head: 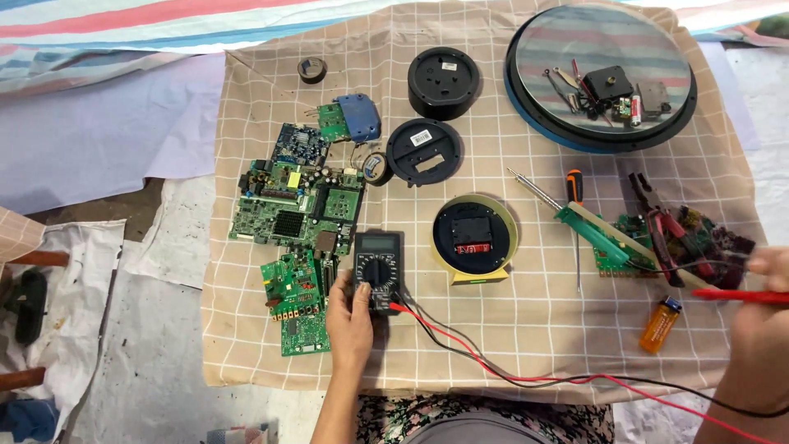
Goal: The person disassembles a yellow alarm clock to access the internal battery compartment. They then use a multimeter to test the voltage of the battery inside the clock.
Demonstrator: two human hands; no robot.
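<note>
Black multimeter [378,269] under left hand [351,322] (white-labelled black discs [444,80] above).

I count one multimeter [377,270], two leads off it, one red [526,374], one black [468,355]. Two black round backs [443,80], one small clock [474,238], one big round clock [600,76]. One lighter [661,324], one screwdriver [575,215], one soldering iron [575,215]. Circuit boards, I can't number exactly.
</note>
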